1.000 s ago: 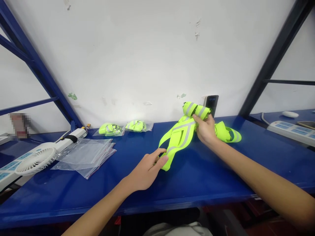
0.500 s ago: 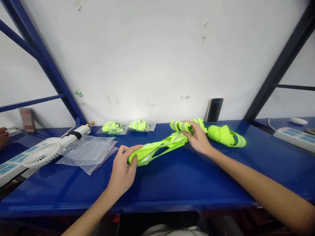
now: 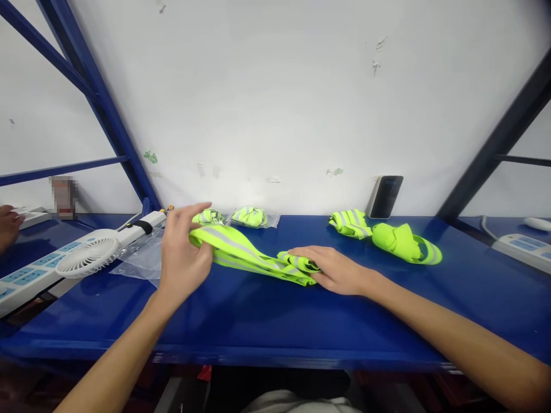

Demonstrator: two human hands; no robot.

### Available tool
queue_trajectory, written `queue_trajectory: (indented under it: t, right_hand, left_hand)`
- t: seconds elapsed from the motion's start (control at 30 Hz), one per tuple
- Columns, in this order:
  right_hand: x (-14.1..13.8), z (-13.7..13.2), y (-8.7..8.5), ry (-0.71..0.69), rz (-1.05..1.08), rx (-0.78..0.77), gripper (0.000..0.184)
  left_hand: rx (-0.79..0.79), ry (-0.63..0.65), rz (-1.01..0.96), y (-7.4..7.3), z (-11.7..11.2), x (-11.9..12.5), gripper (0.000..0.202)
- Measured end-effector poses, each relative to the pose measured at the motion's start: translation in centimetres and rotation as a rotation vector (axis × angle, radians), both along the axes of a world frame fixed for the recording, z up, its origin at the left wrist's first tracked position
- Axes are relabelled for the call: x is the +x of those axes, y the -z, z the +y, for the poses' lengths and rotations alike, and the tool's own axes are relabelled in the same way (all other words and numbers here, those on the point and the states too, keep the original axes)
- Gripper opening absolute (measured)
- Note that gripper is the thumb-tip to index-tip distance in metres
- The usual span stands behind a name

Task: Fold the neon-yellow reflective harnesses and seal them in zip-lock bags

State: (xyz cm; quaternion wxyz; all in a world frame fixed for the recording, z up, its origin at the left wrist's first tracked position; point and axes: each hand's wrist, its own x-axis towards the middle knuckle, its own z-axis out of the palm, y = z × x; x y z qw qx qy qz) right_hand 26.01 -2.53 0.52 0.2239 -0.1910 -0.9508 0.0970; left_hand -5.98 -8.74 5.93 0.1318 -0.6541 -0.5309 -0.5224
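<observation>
A neon-yellow reflective strap (image 3: pixel 245 252) with silver stripes stretches between my hands over the blue table (image 3: pixel 267 321). My left hand (image 3: pixel 185 246) pinches its raised left end between thumb and fingers, index finger lifted. At the other end my right hand (image 3: pixel 329 267) is closed around a rolled part of the strap, low over the table. Beyond my right hand lie a folded striped bundle (image 3: pixel 349 223) and a looser yellow bundle (image 3: pixel 402 244). Two bagged yellow bundles, one of them this clear-bagged one (image 3: pixel 249 217), rest by the wall; my left hand partly covers the other.
To the left, clear plastic bags (image 3: pixel 140 258) lie beside a white handheld fan (image 3: pixel 88 255) and a long power strip (image 3: pixel 38 275). A dark phone-like device (image 3: pixel 386 197) leans on the wall. Another person's hand (image 3: pixel 8 226) shows at the far left. Another power strip (image 3: pixel 527 249) is at right.
My left hand has moved left and up with the strap's end. My right hand has come nearer and lower with the rolled part, away from the striped bundle. The view has shifted slightly.
</observation>
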Motion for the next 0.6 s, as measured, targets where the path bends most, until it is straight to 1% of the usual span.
queue_trajectory:
  t: [0.07, 0.13, 0.2, 0.27, 0.3, 0.37, 0.43, 0.47, 0.5, 0.53, 0.6]
  right_hand:
    - [-0.4, -0.9, -0.6, 0.031, 0.034, -0.095, 0.071]
    - [-0.7, -1.9, -0.9, 0.012, 0.136, -0.217, 0.068]
    - [-1.1, -3.0, -1.2, -0.034, 0.285, -0.329, 0.055]
    - [-1.5, -3.9, -1.4, -0.055, 0.460, -0.436, 0.041]
    - [-1.6, -4.3, -1.5, -0.057, 0.549, -0.502, 0.038]
    - [-1.8, -4.9, -1.8, -0.049, 0.701, -0.686, 0.033]
    - [-1.8, -5.1, -2.1, -0.027, 0.815, -0.876, 0.025]
    - [-1.8, -5.0, -2.3, -0.011, 0.862, -0.940, 0.022]
    - [-1.8, -4.9, -2.5, 0.009, 0.903, -0.976, 0.023]
    - [-1.8, -4.8, -2.7, 0.028, 0.939, -0.987, 0.025]
    - [-1.9, -4.5, -2.8, 0.041, 0.986, -0.993, 0.037]
  left_hand:
    - [0.007, 0.028, -0.085, -2.0, 1.6, 0.4, 0.062]
    - [-0.021, 0.069, -0.187, -3.4, 3.8, 1.0, 0.059]
    - [-0.051, 0.072, -0.271, -4.1, 6.3, 1.9, 0.048]
    - [-0.100, 0.078, -0.314, -3.9, 8.8, 3.2, 0.040]
    - [-0.139, 0.085, -0.321, -3.6, 9.8, 4.0, 0.037]
    - [-0.275, 0.102, -0.320, -2.4, 11.4, 5.8, 0.032]
    - [-0.476, 0.133, -0.280, -0.6, 12.1, 7.9, 0.029]
    - [-0.576, 0.144, -0.252, 0.5, 12.2, 8.9, 0.028]
    - [-0.654, 0.154, -0.224, 1.7, 12.2, 9.9, 0.028]
    - [-0.697, 0.172, -0.208, 2.8, 12.1, 10.8, 0.027]
    - [-0.766, 0.201, -0.195, 4.8, 11.9, 12.2, 0.024]
